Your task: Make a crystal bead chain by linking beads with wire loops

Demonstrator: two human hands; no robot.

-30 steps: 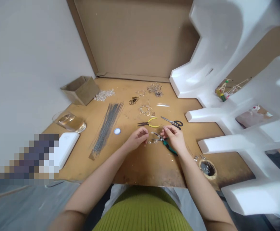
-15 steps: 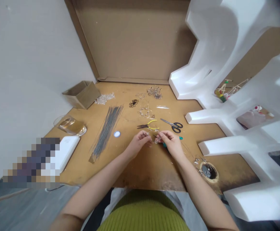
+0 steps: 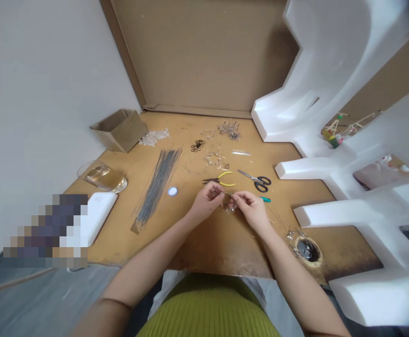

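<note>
Between my hands is a thin wire ring with clear beads [image 3: 230,210], partly hidden by my fingers. My left hand [image 3: 207,202] pinches its left side, thumb against the fingers. With bent, closed fingers, my right hand [image 3: 252,209] grips a thin wire end at the right side. Just beyond the hands lie pliers with yellow handles [image 3: 227,184] and black-handled scissors [image 3: 260,182]. A teal handle [image 3: 265,199] shows beside my right hand, the rest of it covered. Farther back rests another beaded wire ring [image 3: 214,159].
Left of my hands lies a bundle of grey wires [image 3: 158,185] near a round white lid [image 3: 172,191]. A cardboard box [image 3: 120,131], clear beads [image 3: 154,137] and a glass mug [image 3: 106,178] stand farther left. White moulded panels [image 3: 334,210] border the right; a round container [image 3: 308,250] sits front right.
My hands have drawn slightly closer around the beaded ring, and the right fingers now pinch a wire end. The whole view has shifted a little.
</note>
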